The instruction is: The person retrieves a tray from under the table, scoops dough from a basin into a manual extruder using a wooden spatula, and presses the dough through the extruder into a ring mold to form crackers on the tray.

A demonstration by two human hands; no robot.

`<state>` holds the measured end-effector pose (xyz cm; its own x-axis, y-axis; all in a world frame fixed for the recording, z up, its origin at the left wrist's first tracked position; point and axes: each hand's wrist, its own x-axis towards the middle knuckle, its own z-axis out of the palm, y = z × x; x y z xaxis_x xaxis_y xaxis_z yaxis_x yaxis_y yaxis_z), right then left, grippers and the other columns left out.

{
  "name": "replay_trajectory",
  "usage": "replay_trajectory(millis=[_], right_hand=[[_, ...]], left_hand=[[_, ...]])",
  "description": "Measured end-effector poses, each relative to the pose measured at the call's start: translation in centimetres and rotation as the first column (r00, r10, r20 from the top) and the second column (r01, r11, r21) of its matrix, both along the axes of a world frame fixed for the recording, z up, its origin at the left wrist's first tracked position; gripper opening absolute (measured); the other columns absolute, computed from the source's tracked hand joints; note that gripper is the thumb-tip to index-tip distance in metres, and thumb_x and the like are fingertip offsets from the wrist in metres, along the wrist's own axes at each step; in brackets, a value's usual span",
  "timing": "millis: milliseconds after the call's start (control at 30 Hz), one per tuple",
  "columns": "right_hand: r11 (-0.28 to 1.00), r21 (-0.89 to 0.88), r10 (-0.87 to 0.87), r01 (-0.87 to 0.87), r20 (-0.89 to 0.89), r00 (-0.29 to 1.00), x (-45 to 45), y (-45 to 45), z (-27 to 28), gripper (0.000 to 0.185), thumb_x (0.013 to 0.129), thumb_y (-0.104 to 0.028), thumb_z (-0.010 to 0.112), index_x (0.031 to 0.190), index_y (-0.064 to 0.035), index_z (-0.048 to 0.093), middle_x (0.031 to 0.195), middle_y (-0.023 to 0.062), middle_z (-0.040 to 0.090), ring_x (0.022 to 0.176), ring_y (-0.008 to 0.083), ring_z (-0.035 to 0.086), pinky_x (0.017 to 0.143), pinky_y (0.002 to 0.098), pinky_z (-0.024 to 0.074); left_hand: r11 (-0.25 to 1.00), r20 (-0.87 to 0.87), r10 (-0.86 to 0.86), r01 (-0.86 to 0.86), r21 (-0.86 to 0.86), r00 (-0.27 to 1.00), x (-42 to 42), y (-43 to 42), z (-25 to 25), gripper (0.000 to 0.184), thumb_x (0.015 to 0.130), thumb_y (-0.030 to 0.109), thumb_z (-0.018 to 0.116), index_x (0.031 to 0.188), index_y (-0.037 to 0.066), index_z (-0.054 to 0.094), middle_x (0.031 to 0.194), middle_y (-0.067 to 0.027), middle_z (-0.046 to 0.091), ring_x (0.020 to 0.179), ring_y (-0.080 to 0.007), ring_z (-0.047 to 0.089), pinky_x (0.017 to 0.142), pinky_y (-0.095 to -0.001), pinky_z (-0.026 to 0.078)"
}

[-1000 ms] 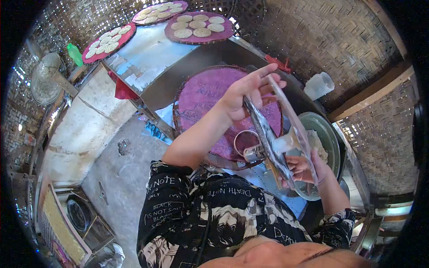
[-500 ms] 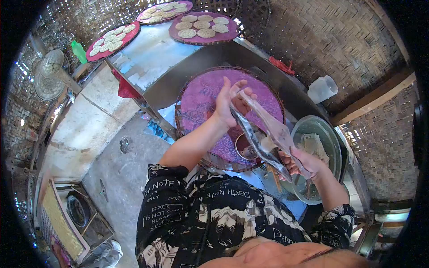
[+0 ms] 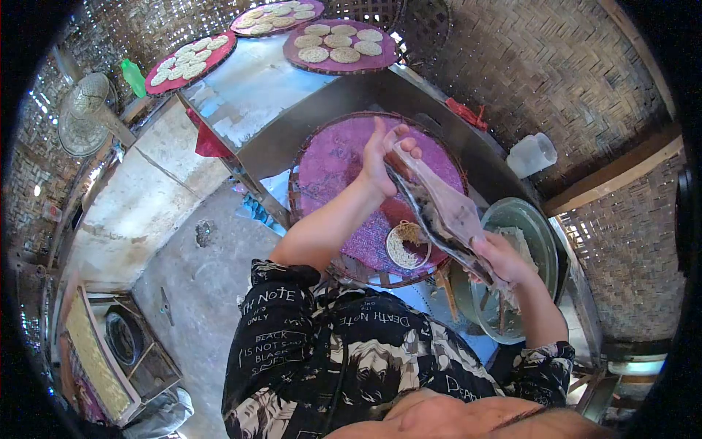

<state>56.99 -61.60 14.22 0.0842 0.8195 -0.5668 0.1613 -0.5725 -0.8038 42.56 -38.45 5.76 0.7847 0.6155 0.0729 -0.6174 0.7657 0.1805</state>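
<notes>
A long wooden hand press (image 3: 442, 205), with one pale plank and one blackened arm, slants across in front of me. My left hand (image 3: 389, 155) is at its far end, fingers curled over it and thumb pointing up. My right hand (image 3: 504, 257) grips the near end, with the two arms close together there. Below the press, a round ring (image 3: 390, 252) lies on a purple cloth-covered round tray (image 3: 333, 157). Pale thin strands (image 3: 404, 243) lie inside the ring, partly hidden by the press.
A green basin (image 3: 547, 241) holding pale dough (image 3: 521, 241) stands at right, beside a wooden stick (image 3: 446, 293). Trays of round pale cakes (image 3: 341, 44) rest on the ledge behind. A white plastic jug (image 3: 534, 155) and a red cloth (image 3: 466, 113) are along the wall.
The press arms have come closer together, and the pale lump between them no longer shows. Pale strands now lie in the ring, where mostly reddish surface showed earlier.
</notes>
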Motion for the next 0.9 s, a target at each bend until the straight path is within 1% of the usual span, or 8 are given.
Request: replay_trajectory(millis=[100,300,400,567,700,800,867,900], right_hand=[[0.996,-0.077,-0.038,0.045,0.083,0.996,-0.3,-1.1,0.7,0.059,0.079,-0.051,0.055,0.109,-0.0010,0.050,0.078,0.0056,0.058,0.053,0.0118,0.054,0.046,0.0245,0.0459],[0.995,-0.096,-0.028,0.023,-0.058,0.998,-1.9,-2.2,0.2,0.059,0.079,-0.053,0.055,0.109,-0.0021,0.051,0.070,0.0046,0.054,0.050,0.0111,0.053,0.044,0.0253,0.0452],[0.999,-0.044,-0.028,0.026,-0.039,0.999,-2.8,-1.9,-1.0,0.054,0.081,-0.050,0.054,0.106,-0.0015,0.051,0.069,0.0037,0.053,0.049,0.0106,0.052,0.043,0.0250,0.0430],[0.997,0.064,-0.050,0.044,0.091,0.995,-3.0,-1.0,-1.6,0.047,0.082,-0.044,0.056,0.100,-0.0002,0.051,0.069,0.0038,0.052,0.048,0.0104,0.051,0.044,0.0243,0.0424],[0.998,-0.029,-0.059,0.061,0.066,0.996,-2.5,-1.9,-0.5,0.045,0.081,-0.041,0.059,0.100,-0.0003,0.051,0.069,0.0042,0.053,0.047,0.0107,0.051,0.043,0.0247,0.0430],[0.997,-0.006,-0.081,0.081,-0.083,0.993,-2.0,-2.7,-0.2,0.048,0.082,-0.040,0.058,0.107,-0.0012,0.046,0.071,0.0045,0.053,0.048,0.0112,0.052,0.042,0.0249,0.0433],[0.989,0.128,-0.049,0.076,-0.198,0.979,-1.4,-2.7,0.8,0.053,0.082,-0.040,0.058,0.114,-0.0021,0.041,0.072,0.0051,0.054,0.048,0.0117,0.052,0.041,0.0250,0.0434],[0.967,0.233,-0.042,0.102,-0.249,0.968,-1.6,-2.4,1.4,0.058,0.083,-0.040,0.057,0.121,-0.0031,0.032,0.083,0.0066,0.054,0.052,0.0122,0.053,0.045,0.0252,0.0446]], left_hand=[[0.998,-0.025,-0.036,0.034,-0.060,0.999,0.6,-1.1,-1.0,0.053,0.075,0.065,0.048,0.091,0.015,0.049,0.065,-0.0022,0.050,0.066,-0.0209,0.053,0.058,-0.0350,0.043],[0.990,-0.161,-0.027,0.005,-0.139,0.987,-1.2,-2.9,-0.9,0.052,0.076,0.066,0.046,0.087,0.015,0.048,0.060,-0.0025,0.047,0.061,-0.0222,0.050,0.055,-0.0347,0.040],[0.985,-0.272,0.023,-0.068,-0.156,0.962,-2.2,-2.6,0.8,0.049,0.078,0.063,0.046,0.084,0.014,0.051,0.054,0.0005,0.044,0.053,-0.0170,0.045,0.055,-0.0321,0.039],[0.982,-0.246,0.082,-0.120,-0.144,0.966,-1.8,-1.7,1.2,0.051,0.079,0.063,0.045,0.084,0.013,0.050,0.051,0.0003,0.041,0.050,-0.0163,0.042,0.052,-0.0311,0.038],[0.980,-0.265,0.033,-0.083,-0.179,0.964,-1.2,-3.0,0.7,0.055,0.077,0.066,0.043,0.085,0.012,0.050,0.051,0.0000,0.039,0.051,-0.0169,0.040,0.051,-0.0303,0.036],[0.990,-0.091,-0.053,0.040,-0.136,0.994,-1.3,-2.9,-0.3,0.060,0.077,0.067,0.043,0.100,0.012,0.051,0.060,-0.0036,0.048,0.061,-0.0207,0.049,0.060,-0.0348,0.043],[0.999,-0.138,0.004,0.003,0.048,0.990,-2.5,-3.1,3.1,0.074,0.076,0.070,0.040,0.120,0.011,0.044,0.082,-0.0103,0.058,0.085,-0.0283,0.056,0.079,-0.0438,0.045],[0.987,0.016,-0.077,0.074,0.141,0.997,-2.9,-2.8,3.8,0.072,0.076,0.062,0.051,0.126,0.012,0.039,0.106,-0.0195,0.058,0.102,-0.0346,0.053,0.090,-0.0448,0.040]])
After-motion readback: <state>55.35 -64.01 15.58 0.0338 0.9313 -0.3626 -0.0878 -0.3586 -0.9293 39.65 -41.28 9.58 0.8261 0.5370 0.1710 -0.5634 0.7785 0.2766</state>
